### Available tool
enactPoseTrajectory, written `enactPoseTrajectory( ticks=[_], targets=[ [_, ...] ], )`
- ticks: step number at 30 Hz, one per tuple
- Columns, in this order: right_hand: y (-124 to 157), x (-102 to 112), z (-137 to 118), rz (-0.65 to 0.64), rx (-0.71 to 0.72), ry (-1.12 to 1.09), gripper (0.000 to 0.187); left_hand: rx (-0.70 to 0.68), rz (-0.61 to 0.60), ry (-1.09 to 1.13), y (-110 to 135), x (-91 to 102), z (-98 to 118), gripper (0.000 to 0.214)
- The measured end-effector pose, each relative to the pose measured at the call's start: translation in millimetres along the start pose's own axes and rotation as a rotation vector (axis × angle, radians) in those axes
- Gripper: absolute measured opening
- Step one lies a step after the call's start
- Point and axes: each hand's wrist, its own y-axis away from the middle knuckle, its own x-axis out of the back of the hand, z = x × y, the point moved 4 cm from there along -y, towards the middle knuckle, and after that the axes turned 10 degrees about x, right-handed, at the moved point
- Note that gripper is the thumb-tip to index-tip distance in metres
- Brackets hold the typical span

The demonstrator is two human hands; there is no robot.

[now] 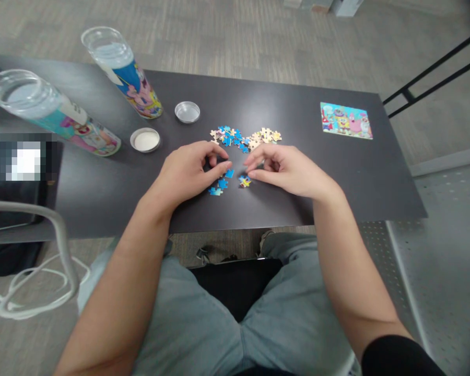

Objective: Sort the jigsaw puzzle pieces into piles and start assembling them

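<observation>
My left hand [194, 169] hovers over the middle of the dark table, thumb and fingers apart. Several blue jigsaw pieces [223, 183] lie beneath and beside its thumb, partly covered by it. Opposite, my right hand [284, 168] has its fingers curved, with a gap between thumb and forefinger. A yellow and blue jigsaw piece [245, 181] is just below the right thumb tip; whether they touch I cannot tell. Beyond both hands, a loose pile of blue jigsaw pieces [231, 137] adjoins a pile of pale, backside-up jigsaw pieces [263, 138].
A cartoon picture card [345, 121] lies at right on the table [360, 177]. Two clear cartoon-printed tubes [68, 117] [127, 75] stand at left, near two round lids [145, 140] [187, 112]. A pale cable [60, 230] loops at lower left.
</observation>
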Motion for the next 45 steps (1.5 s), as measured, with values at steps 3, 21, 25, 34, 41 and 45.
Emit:
enactPoseTrajectory(
  ticks=[3, 21, 25, 34, 41, 45],
  targets=[
    [5, 16, 10, 0.112, -0.021, 0.178, 0.008, -0.001, -0.001, -0.009, 0, 0.1, 0, 0.034],
    [19, 39, 30, 0.123, -0.084, 0.271, 0.009, -0.078, -0.048, -0.104, 6, 2.4, 7, 0.072],
    [29, 48, 23, 0.062, 0.023, 0.27, 0.012, -0.06, -0.044, -0.073, 5, 4.0, 7, 0.069],
    [13, 28, 33, 0.233, -0.017, 0.42, 0.02, -0.047, -0.023, -0.081, 3, 3.2, 7, 0.06],
    [6, 19, 35, 0.213, -0.025, 0.449, 0.019, -0.06, -0.021, -0.083, 3, 2.9, 6, 0.06],
    [12, 24, 32, 0.111, 0.012, 0.421, 0.024, -0.054, -0.031, -0.087, 3, 3.0, 6, 0.062]
  ],
)
